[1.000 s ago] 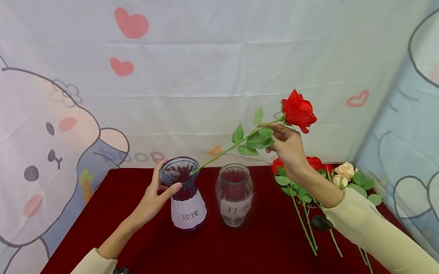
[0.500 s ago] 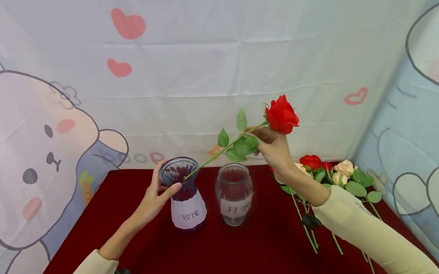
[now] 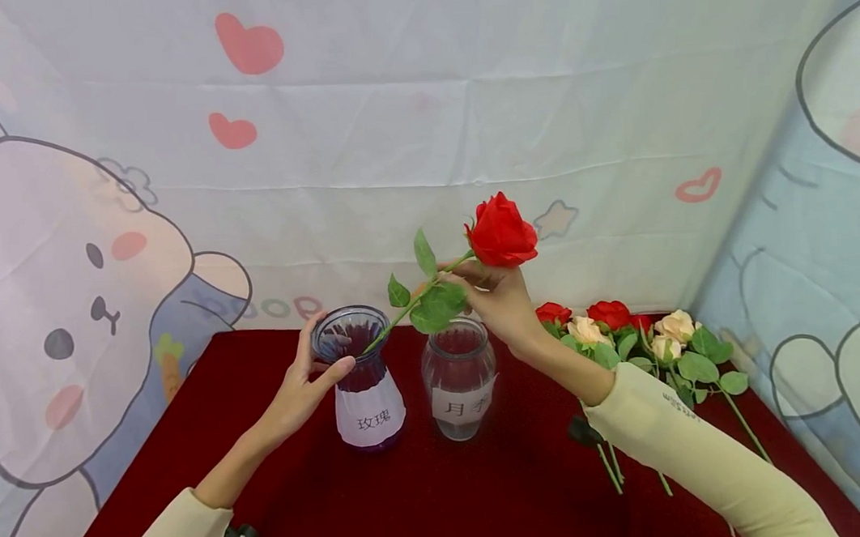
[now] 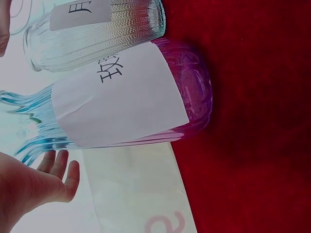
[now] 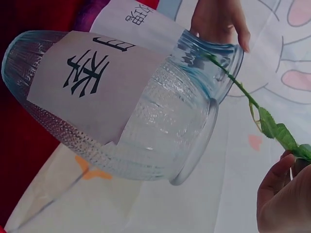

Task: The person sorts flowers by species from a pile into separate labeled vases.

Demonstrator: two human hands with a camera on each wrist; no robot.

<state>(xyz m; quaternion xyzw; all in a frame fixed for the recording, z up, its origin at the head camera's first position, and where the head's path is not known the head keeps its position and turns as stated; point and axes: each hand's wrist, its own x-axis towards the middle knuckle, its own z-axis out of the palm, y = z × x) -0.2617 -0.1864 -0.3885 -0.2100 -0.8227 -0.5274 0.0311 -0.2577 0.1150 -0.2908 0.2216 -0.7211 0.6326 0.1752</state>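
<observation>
My left hand (image 3: 301, 393) holds the neck of a blue-to-purple glass vase (image 3: 366, 376), thumb at the front just under the flared rim. The vase stands upright with a white paper label (image 3: 370, 417). Between the fingertips of my right hand (image 3: 503, 307) is the green stem of a red rose (image 3: 503, 231), pinched a little below the bloom. The rose slants down to the left. In the right wrist view its lower stem (image 5: 238, 83) passes over the rim, and the end shows through the glass inside the neck.
A clear ribbed glass vase (image 3: 459, 374), also labelled, stands right of the purple one, below my right forearm. Several red roses (image 3: 609, 315) and peach roses (image 3: 676, 330) lie on the right of the red cloth (image 3: 442, 495). A printed curtain (image 3: 365, 142) hangs behind.
My right hand has moved left and slightly down with the rose, and the stem's end has entered the vase mouth. The left hand and both vases have stayed in place.
</observation>
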